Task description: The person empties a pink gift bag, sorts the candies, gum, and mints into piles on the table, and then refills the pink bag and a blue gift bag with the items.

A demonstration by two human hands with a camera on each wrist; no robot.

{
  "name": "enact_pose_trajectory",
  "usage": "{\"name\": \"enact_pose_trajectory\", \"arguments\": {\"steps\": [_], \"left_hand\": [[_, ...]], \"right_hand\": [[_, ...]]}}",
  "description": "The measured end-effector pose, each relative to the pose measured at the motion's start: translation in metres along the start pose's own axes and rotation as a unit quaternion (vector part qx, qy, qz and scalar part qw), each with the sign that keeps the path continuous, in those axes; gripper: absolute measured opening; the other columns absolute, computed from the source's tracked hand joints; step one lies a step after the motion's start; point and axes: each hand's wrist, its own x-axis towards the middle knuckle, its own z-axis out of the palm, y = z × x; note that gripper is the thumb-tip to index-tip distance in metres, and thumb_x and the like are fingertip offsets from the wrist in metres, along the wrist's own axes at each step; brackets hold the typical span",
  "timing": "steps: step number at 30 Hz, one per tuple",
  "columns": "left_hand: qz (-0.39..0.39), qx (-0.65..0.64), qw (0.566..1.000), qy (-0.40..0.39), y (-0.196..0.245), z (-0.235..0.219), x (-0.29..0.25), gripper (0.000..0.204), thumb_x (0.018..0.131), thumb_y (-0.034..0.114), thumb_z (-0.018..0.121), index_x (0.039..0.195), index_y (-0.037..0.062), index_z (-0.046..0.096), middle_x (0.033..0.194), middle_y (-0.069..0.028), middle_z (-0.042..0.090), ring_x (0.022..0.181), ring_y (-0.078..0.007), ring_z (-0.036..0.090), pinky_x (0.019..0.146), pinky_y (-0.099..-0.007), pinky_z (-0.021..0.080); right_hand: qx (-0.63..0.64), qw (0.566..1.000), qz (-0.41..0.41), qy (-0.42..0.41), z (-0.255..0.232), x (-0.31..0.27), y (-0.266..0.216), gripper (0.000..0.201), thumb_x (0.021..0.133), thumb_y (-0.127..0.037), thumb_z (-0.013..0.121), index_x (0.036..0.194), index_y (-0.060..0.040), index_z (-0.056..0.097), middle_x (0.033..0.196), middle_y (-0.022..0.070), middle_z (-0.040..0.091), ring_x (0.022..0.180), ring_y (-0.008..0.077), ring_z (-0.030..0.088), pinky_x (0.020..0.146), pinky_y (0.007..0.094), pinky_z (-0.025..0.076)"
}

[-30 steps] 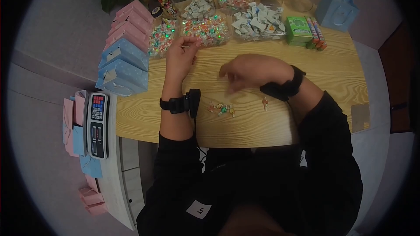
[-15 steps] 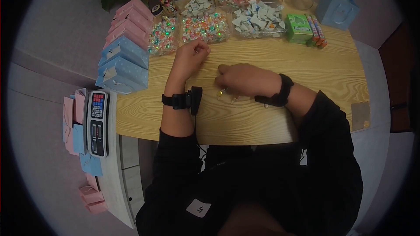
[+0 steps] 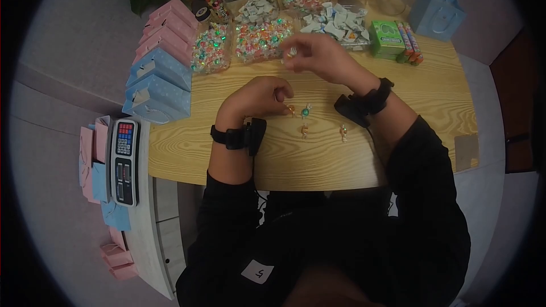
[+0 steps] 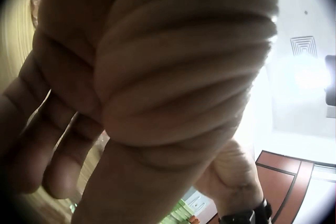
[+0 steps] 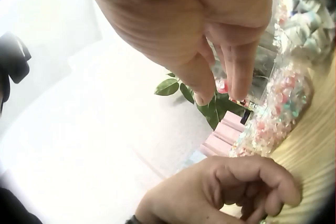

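My right hand is raised in front of the trays, pinching a small wrapped candy between thumb and fingers. In the right wrist view a reddish bit of that candy shows between the fingertips. Nearer the body, my left hand hangs low over the table with loosely curved fingers, thumb and forefinger apart. Right by its thumb tip lies an orange wrapped candy. Beside it are a green candy and a gold one; another candy lies farther right.
Along the back stand clear trays of wrapped candies and of white packets. A green box and a blue bag are at right. Pink bags and blue bags line the left edge; a scale sits beyond.
My right hand has lifted a candy off the table and moved away toward the trays. My left hand has come nearer and rightward to the candies, which now lie more spread out.
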Motion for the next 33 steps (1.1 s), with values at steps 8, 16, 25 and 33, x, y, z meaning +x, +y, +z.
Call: {"name": "enact_pose_trajectory", "arguments": {"steps": [8,16,25,33], "left_hand": [[0.027,0.112,0.993,-0.015,0.01,0.012,0.01,0.023,0.071,0.01,0.08,0.087,0.0026,0.065,0.075,0.0,0.057,0.071,-0.0111,0.054,0.064,-0.0261,0.045],[0.041,-0.197,0.917,0.345,-0.01,-0.012,0.017,0.016,0.084,0.006,0.073,0.095,-0.0012,0.065,0.072,-0.0004,0.062,0.063,-0.0055,0.056,0.061,-0.0206,0.047],[0.112,-0.074,0.831,0.539,-0.018,-0.009,0.026,0.017,0.087,0.006,0.069,0.102,-0.0016,0.064,0.079,-0.0024,0.064,0.069,-0.0086,0.059,0.063,-0.0227,0.048],[-0.011,0.031,0.999,0.031,0.026,0.019,0.004,0.024,0.079,0.024,0.075,0.087,0.0041,0.065,0.077,-0.0106,0.066,0.073,-0.0251,0.064,0.065,-0.0358,0.049]], "right_hand": [[-0.168,0.984,-0.01,-0.052,-0.03,-0.026,-0.021,0.041,0.08,-0.013,0.075,0.117,-0.0028,0.06,0.108,0.0131,0.067,0.095,0.0257,0.066,0.079,0.036,0.053],[-0.297,0.915,0.039,-0.271,-0.022,-0.073,-0.026,0.036,0.064,-0.018,0.081,0.09,-0.002,0.062,0.08,0.0121,0.062,0.078,0.0329,0.061,0.066,0.0414,0.046],[-0.299,0.905,0.024,-0.303,0.001,-0.076,-0.015,0.017,0.066,-0.012,0.069,0.077,-0.003,0.06,0.072,0.0132,0.06,0.075,0.0343,0.06,0.064,0.0419,0.045],[-0.345,0.899,0.046,-0.265,-0.015,-0.065,-0.025,0.009,0.075,-0.01,0.062,0.08,-0.0029,0.06,0.074,0.0123,0.059,0.073,0.0313,0.06,0.064,0.0402,0.046]]}}
